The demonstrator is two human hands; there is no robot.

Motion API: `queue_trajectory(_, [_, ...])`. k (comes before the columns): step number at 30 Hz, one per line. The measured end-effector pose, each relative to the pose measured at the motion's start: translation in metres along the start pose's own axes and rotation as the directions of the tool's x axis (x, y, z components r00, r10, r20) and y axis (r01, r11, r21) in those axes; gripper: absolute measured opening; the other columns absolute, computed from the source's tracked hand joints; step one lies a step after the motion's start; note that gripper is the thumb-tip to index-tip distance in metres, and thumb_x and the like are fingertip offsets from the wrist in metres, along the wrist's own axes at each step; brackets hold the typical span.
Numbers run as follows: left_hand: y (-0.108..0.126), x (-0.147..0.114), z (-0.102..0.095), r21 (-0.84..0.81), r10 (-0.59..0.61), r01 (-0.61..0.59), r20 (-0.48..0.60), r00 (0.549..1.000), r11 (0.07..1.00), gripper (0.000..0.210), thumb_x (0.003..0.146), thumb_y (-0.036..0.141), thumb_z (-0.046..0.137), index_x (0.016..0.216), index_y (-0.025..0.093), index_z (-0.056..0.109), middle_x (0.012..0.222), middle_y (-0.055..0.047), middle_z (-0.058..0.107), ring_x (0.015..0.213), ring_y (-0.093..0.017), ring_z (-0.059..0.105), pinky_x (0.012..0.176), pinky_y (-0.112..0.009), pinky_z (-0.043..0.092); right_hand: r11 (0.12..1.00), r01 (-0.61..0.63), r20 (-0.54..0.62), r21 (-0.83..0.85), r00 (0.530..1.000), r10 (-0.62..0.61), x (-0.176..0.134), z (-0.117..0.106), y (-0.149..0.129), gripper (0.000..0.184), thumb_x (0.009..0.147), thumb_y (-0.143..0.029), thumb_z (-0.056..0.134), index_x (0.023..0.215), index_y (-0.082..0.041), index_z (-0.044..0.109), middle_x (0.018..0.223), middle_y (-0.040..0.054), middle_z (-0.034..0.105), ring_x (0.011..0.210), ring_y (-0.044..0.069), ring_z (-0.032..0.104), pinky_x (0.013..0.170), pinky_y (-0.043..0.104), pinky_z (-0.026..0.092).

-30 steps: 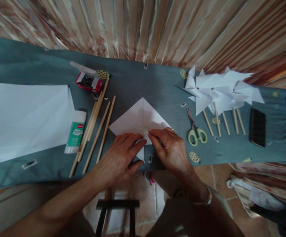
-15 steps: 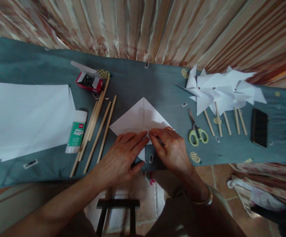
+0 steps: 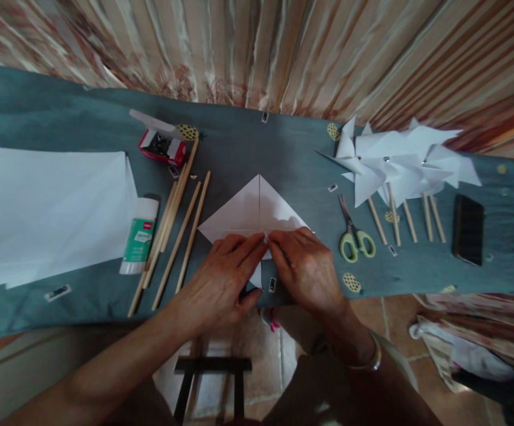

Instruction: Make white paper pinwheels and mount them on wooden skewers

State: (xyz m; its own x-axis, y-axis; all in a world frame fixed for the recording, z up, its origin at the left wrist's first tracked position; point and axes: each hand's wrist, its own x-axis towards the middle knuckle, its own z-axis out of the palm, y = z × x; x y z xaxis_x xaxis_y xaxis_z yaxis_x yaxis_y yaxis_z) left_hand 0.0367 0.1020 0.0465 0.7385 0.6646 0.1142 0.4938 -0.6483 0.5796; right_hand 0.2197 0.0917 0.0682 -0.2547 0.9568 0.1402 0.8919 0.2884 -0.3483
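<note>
A white square of paper [image 3: 239, 207] lies cornerwise on the cloth, with creases crossing near its middle. My left hand [image 3: 226, 269] rests over its lower left side, fingers stretched together and pressing it, thumb apart at the near corner. Close beside it, my right hand [image 3: 305, 263] pinches a small part of the paper near the centre, where the fingertips of both hands meet. What lies exactly between those fingertips is hidden. One near flap of the paper shows below my left fingers.
Left are wooden sticks [image 3: 168, 254], a glue stick [image 3: 139, 236], an opened red box [image 3: 162, 147] of small dark pieces and a paper stack [image 3: 52, 213]. Right are scissors [image 3: 355, 239], paper pinwheels [image 3: 398, 163] on sticks and a phone [image 3: 468, 229]. A curtain [image 3: 239, 53] hangs behind the table.
My fingers have shifted very slightly at the middle of the paper. The whole view has moved a little; the paper and the other things keep their places.
</note>
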Motion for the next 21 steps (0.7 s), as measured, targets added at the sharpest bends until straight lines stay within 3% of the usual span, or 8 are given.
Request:
queue_trajectory(15, [0.002,0.009,-0.003,-0.078,-0.094,0.093,-0.009,0.996,0.993,0.071,0.070,0.033,0.073,0.132,0.006,0.048,0.135,-0.021,0.055,0.117,-0.036,0.050,0.101,-0.055,0.043,0.999,-0.040,-0.156,-0.005,0.987,0.038,0.004,-0.010,0.008,0.023,0.096,-0.021,0.049,0.095,-0.014,0.071,0.085,0.0075,0.074,0.079,0.021,0.067,0.079,0.035,0.054])
queue_trajectory(21, [0.004,0.009,-0.005,-0.042,-0.105,0.105,0.018,0.994,0.994,0.080,0.070,0.049,0.075,0.132,0.007,0.048,0.138,-0.021,0.053,0.120,-0.037,0.048,0.104,-0.056,0.040,0.996,-0.094,-0.207,-0.001,0.974,0.092,0.009,-0.003,0.029,0.032,0.096,-0.024,0.045,0.118,-0.012,0.064,0.112,0.0144,0.072,0.101,0.027,0.066,0.091,0.045,0.052])
